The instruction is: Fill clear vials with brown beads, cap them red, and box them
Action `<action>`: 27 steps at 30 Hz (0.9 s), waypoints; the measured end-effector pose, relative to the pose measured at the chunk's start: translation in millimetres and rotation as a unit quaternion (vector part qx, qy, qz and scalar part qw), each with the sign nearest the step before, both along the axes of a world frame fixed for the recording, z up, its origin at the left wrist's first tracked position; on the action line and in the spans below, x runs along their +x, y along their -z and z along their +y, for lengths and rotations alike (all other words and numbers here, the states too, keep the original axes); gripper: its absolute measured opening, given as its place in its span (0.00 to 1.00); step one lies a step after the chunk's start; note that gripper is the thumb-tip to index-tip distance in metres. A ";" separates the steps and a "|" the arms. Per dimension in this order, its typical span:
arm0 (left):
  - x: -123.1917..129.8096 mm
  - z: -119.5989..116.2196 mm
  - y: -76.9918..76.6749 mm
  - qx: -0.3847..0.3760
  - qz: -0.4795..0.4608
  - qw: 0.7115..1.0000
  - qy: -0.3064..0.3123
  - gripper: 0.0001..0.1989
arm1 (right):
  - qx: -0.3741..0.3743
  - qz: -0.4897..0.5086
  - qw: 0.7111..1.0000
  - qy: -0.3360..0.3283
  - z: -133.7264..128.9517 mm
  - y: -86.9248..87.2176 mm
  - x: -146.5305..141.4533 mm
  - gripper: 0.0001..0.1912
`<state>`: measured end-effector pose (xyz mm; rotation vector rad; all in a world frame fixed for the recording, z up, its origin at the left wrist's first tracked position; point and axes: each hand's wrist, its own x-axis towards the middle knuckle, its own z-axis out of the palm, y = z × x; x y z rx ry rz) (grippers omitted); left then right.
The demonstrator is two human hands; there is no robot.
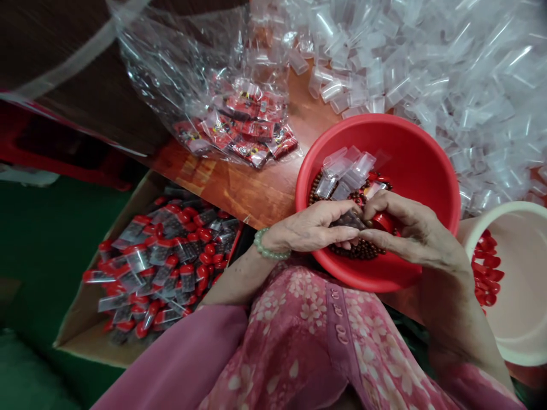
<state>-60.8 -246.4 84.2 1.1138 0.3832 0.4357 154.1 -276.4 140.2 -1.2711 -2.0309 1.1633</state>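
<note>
Both of my hands meet over a red plastic bowl. My left hand is closed around a small clear plastic case that looks dark with beads inside. At the mouth of the case, my right hand pinches brown beads between thumb and fingers. A red cap shows beneath the right fingers; whether it is held or lies in the bowl I cannot tell. In the bowl are several empty clear cases and strings of brown beads, partly hidden by my hands.
Loose clear cases are heaped across the table's back right. A clear bag with red printed packets lies on the wooden table. A cardboard box of red-capped cases stands lower left; a white bucket holds red caps.
</note>
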 end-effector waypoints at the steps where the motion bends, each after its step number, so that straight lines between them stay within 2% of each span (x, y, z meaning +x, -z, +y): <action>1: 0.4 0.3 0.8 -0.007 -0.002 1.000 0.001 0.13 | -0.011 0.008 1.000 -0.003 0.1 -0.2 1.2 0.09; 5: 1.6 1.8 2.5 -0.039 -0.014 0.999 -0.012 0.12 | -0.047 0.021 0.998 0.032 -6.0 -3.1 10.6 0.12; 7: 1.1 1.8 -0.2 -0.031 -0.015 0.999 -0.022 0.12 | -0.067 0.007 0.996 0.060 -11.0 -3.7 16.5 0.14; 12: -3.9 -3.1 -20.9 0.049 -0.022 0.998 -0.042 0.08 | -0.079 0.009 0.988 0.134 -20.6 6.5 24.7 0.18; 15: -3.3 -3.8 -27.4 0.051 -0.029 0.997 -0.048 0.07 | -0.060 0.033 0.979 0.193 -24.3 14.9 23.1 0.15; 17: -0.2 -2.2 -24.9 0.036 -0.022 0.997 -0.064 0.07 | -0.060 0.046 0.974 0.214 -26.4 17.2 20.4 0.13; 22: 7.3 0.2 -11.7 -0.005 -0.038 0.998 -0.051 0.11 | -0.083 0.115 0.963 0.227 -29.8 16.5 14.1 0.12; 25: 10.3 -0.6 -5.9 -0.028 -0.043 0.996 -0.072 0.13 | -0.082 0.179 0.941 0.275 -27.3 18.9 10.2 0.14; 27: 12.8 -1.0 -3.1 -0.039 -0.041 0.995 -0.079 0.15 | -0.055 0.208 0.923 0.319 -23.1 22.2 5.0 0.13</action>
